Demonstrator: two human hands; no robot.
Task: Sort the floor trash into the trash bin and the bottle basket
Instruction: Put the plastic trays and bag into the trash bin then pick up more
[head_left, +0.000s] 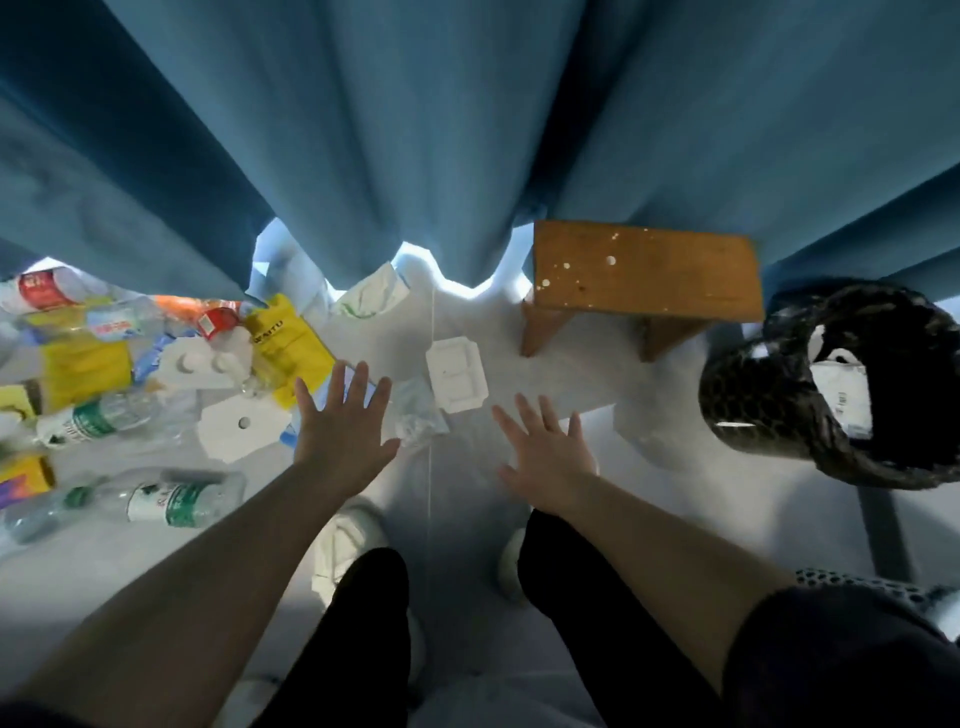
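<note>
Currently, head view: left hand (343, 426) and right hand (545, 452) are being spread above the floor (519, 338), each grip released, nothing grasped. A pick is seemingly being set up. White tray (457, 374) and crumpled plastic (418, 415) are lying between them; bottles (171, 501) left, trash bin (831, 395) right. Next, one piece likely needs pinching; bottle basket unseen.
</note>
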